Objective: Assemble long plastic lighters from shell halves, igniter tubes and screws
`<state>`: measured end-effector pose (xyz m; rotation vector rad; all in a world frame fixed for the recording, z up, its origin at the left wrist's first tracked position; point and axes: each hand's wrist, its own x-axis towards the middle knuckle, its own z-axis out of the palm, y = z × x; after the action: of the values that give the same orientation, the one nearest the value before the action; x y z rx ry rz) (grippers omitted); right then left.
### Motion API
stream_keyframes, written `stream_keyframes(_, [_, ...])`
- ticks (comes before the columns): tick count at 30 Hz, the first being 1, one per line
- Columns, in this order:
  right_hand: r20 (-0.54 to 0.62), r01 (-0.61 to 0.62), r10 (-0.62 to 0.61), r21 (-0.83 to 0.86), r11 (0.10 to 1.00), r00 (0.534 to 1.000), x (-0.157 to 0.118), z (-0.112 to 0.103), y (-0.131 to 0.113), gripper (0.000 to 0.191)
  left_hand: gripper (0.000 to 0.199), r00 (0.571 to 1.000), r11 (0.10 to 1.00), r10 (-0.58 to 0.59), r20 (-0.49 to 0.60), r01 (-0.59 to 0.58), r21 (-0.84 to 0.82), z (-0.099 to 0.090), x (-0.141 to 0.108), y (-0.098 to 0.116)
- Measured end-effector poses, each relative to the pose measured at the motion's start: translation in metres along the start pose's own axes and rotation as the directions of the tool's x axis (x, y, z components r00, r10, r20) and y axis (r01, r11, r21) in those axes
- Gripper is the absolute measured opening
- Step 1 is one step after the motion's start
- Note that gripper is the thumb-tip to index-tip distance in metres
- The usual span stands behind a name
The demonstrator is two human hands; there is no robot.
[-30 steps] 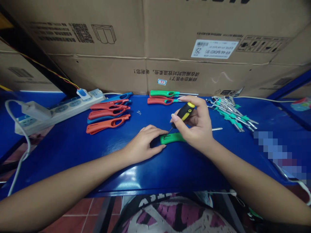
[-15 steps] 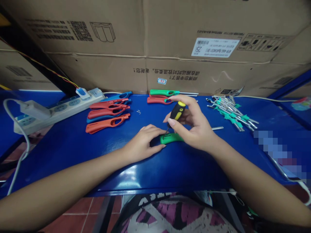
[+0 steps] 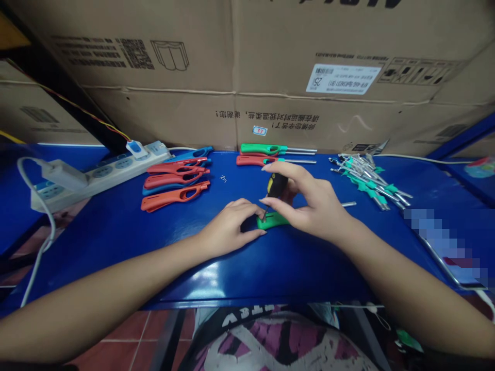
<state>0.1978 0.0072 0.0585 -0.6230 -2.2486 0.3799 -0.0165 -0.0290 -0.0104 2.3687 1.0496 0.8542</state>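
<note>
A green lighter (image 3: 274,220) lies flat on the blue table, its metal tube poking out to the right beyond my right hand. My left hand (image 3: 232,229) grips the handle's left end between thumb and fingers. In my right hand (image 3: 309,198) is a black and yellow screwdriver (image 3: 277,184), held nearly upright, its tip on the left part of the green handle. Small screws (image 3: 223,179) lie on the table beyond my left hand. A green and a red lighter (image 3: 253,160) with metal tubes rest behind my right hand.
Red, orange and blue handle shells (image 3: 176,197) lie at the left beside a white power strip (image 3: 104,172). Metal tubes with teal parts (image 3: 367,180) are piled at the right. Cardboard boxes (image 3: 193,118) stand behind the table (image 3: 216,278). A partly blurred device lies at the right edge.
The screwdriver's handle has turned and tilted in my right hand, and the right fingers have shifted around it. My left hand keeps its hold. The whole view has shifted slightly.
</note>
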Motion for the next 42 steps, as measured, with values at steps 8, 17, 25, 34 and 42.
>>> stream_keyframes(8, [0.121,0.006,-0.007,0.011,1.0,0.993,0.018,-0.017,-0.006,0.04,0.023,1.0,1.0,-0.016,0.024,0.017,-0.018,-0.001,0.0,0.0])
stream_keyframes(17, [0.057,0.038,-0.041,0.045,0.998,0.998,0.017,-0.011,0.001,0.044,0.022,0.999,0.999,-0.015,0.033,0.016,-0.028,-0.002,0.0,0.001])
stream_keyframes(25, [-0.013,0.105,-0.106,-0.06,0.993,0.994,0.014,-0.014,0.007,0.042,0.022,0.999,0.999,-0.01,0.036,0.012,-0.041,-0.002,0.0,0.001])
stream_keyframes(34, [-0.052,0.154,-0.162,-0.135,0.979,0.985,0.013,-0.013,0.007,0.039,0.02,0.999,0.998,-0.012,0.049,0.015,-0.059,-0.004,0.002,0.004])
stream_keyframes(42, [-0.18,0.075,-0.092,-0.101,0.992,0.979,0.012,-0.005,0.006,0.025,0.022,0.999,0.999,0.006,0.035,-0.004,-0.053,-0.003,0.001,0.002])
